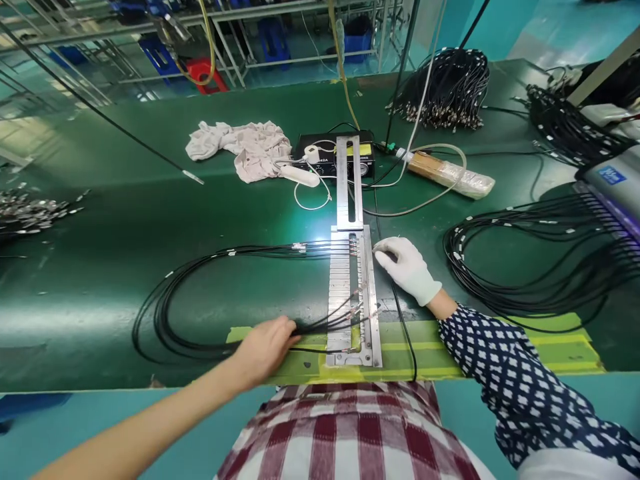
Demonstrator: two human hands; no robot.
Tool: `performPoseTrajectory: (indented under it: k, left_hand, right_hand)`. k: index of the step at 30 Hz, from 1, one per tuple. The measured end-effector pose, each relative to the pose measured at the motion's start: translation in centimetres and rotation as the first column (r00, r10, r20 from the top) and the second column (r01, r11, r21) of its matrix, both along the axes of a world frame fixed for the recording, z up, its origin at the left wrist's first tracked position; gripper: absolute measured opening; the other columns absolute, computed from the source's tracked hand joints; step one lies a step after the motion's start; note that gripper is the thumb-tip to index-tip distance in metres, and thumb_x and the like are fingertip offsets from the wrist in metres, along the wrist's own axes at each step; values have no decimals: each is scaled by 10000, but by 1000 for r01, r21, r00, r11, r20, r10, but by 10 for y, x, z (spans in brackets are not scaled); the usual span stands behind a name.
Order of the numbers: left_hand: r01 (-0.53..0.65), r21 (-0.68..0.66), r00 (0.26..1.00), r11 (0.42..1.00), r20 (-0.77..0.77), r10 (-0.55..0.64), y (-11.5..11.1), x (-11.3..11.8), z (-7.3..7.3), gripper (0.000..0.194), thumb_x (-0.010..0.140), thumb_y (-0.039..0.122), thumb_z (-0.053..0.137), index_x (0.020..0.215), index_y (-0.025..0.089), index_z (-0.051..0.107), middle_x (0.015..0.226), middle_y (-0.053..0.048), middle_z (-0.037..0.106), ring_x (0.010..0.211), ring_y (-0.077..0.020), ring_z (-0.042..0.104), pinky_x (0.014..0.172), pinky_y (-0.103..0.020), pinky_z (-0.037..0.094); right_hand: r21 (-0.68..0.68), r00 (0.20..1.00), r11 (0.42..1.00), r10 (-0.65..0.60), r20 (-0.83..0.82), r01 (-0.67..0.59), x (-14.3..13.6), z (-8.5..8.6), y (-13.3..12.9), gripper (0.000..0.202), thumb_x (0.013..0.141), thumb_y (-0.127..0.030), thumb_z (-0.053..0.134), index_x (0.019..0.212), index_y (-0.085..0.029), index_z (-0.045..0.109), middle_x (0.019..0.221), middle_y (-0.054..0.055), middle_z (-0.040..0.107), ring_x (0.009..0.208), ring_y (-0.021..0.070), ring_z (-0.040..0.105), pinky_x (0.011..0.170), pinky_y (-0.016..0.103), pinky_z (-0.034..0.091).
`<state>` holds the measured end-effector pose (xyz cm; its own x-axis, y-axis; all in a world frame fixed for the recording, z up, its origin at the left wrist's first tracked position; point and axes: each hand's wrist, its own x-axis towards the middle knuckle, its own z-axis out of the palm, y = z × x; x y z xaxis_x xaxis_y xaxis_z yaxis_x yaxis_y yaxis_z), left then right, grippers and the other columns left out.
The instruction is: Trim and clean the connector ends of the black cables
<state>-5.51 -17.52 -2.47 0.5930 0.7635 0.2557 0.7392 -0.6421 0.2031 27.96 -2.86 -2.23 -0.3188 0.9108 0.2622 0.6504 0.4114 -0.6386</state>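
Left hand (pixel 265 350) clasped around black cables (pixel 313 328), right hand (pixel 407 268) beside metal jig (pixel 371 293), grip unclear.

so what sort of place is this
Probably a cable workshop or factory floor: a slotted metal fixture with black cables laid across it, a big cable bundle, and a long green workbench.

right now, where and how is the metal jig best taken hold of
Probably by the upper stretch of the straight right-hand rail of the metal jig, coming from the right: that long edge offers something to pinch, while the black cables come in from the left across its slotted side.
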Motion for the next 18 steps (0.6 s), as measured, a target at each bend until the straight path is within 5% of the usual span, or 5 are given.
performPoseTrajectory:
  k: [3, 5, 8, 11, 18]
  left_hand:
    - [204, -8, 967, 979, -153, -203, 40, -32, 6, 199, 994, 279, 445, 877, 179, 571, 716, -31, 564, 630, -166, 526, 592, -284, 424]
    - [229, -110, 961, 967, -130, -243, 56, -50, 15, 213, 998, 306, 438, 969, 173, 601, 828, -64, 617, 731, -180, 569, 672, -295, 458]
    - [87, -352, 996, 932, 55, -72, 60, -59, 26, 221, 1014, 237, 390, 1037, 183, 603, 937, -71, 631, 878, -177, 583, 792, -291, 466]
    - [10, -569, 988, 822, 133, 80, 54, -56, 33, 183, 996, 271, 451, 1000, 198, 619, 907, -42, 593, 840, -154, 560, 749, -252, 456]
    - [-49, -740, 977, 671, 105, 187, 62, -57, 49, 211, 950, 336, 507, 830, 187, 597, 871, -30, 589, 838, -168, 545, 769, -272, 444]
  right_hand:
    - [0, 1000, 1000, 5, -1, -5, 1, 1, 0, 128, 916, -275, 538, 914, -234, 659, 1017, 38, 708, 986, 257, 594, 907, 429, 449]
    - [-1, 1000, 1000, 6, -2, -6, 2, 1, 0, 131, 917, -282, 541, 920, -233, 662, 1022, 38, 708, 991, 261, 594, 907, 434, 451]
    - [-8, 1000, 1000, 4, 8, -4, 2, 0, 0, 134, 921, -297, 545, 926, -237, 665, 1034, 34, 707, 1001, 261, 594, 913, 436, 451]
    - [-9, 1000, 1000, 3, 9, -3, 2, 0, 1, 127, 924, -298, 546, 925, -241, 660, 1031, 32, 705, 1002, 257, 596, 922, 433, 450]
    - [-23, 1000, 1000, 14, 20, -14, 2, 2, 2, 126, 929, -305, 544, 923, -247, 655, 1031, 29, 703, 1014, 253, 598, 931, 434, 450]
